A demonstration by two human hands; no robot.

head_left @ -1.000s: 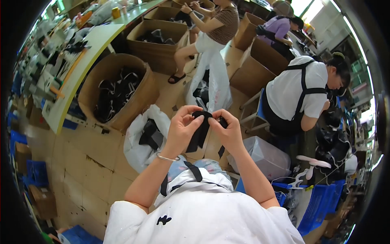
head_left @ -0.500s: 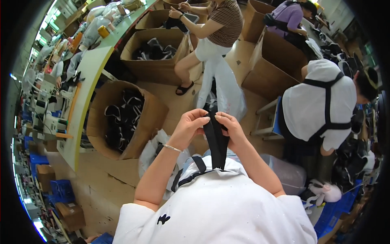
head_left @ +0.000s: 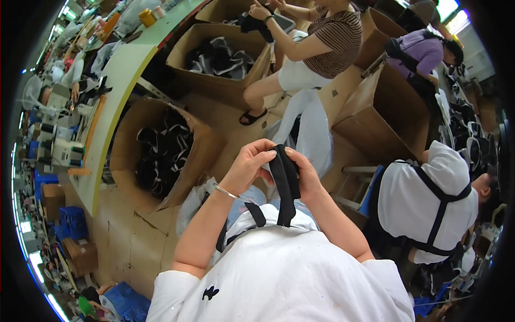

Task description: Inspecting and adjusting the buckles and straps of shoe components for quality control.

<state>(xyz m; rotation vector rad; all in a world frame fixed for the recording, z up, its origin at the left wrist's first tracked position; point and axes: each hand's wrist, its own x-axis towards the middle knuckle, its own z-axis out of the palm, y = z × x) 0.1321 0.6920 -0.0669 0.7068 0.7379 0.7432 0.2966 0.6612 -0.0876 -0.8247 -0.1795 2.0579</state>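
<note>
Both my hands are raised in front of my chest, pinching the upper end of a black fabric strip (head_left: 285,180). My left hand (head_left: 251,163), with a silver bangle at its wrist, has thumb and fingers closed on the strip's left edge. On the other edge, my right hand (head_left: 304,170) grips it the same way. The two thumbs lie close together near the top. Folded lengthwise, the strip hangs down toward my lap. Pale cloth with black bands (head_left: 256,214) lies across my lap below it.
A round-bent cardboard box (head_left: 209,145) with black, white-edged pieces stands left, beside a long pale table (head_left: 115,102). Another filled box (head_left: 257,67) is beyond. A whitish plastic bag (head_left: 314,126) stands ahead. People work ahead and right, one in white (head_left: 429,209) nearby.
My view has turned slightly, so the surroundings shift. The strip's top now folds over between my fingers and its hanging end looks more bent. Both hands keep their hold.
</note>
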